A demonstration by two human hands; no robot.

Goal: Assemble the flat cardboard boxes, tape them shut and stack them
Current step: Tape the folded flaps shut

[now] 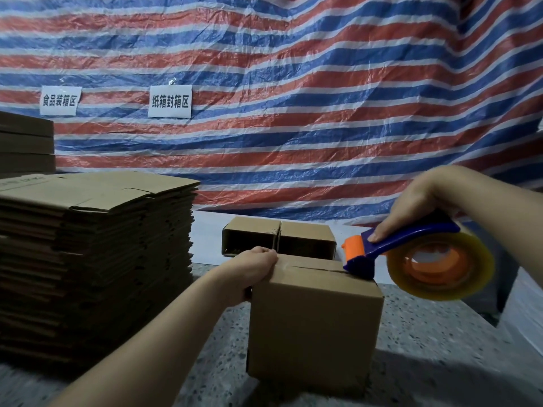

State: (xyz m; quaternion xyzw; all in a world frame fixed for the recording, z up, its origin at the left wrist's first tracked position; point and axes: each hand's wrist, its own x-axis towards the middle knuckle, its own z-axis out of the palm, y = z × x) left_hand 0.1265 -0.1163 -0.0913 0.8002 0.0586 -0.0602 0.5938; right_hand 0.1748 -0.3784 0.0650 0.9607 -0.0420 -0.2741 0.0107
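A box (314,324) is stood on a speckled floor (426,348), its top flaps closed with the seam running across the top. The left hand (254,270) is laid over the box's upper left edge, its fingers curled over the top corner and gripping it; the fingertips are hidden behind the knuckles. A tape gun (411,254) is held in the right hand (423,207), whose fingers are wrapped around the blue handle, with the thumb pressed along its upper side. The gun's orange and blue head is set against the right end of the seam, below and left of the right fingers; the clear tape roll hangs just beneath them, past the box's right edge. Beyond the left fingers, an open box (279,239) is seen lying on its side. Well to the left of the left hand, a stack of flat boxes (97,259) is piled. A striped tarp (293,98) is hung behind, with two paper signs (170,101).
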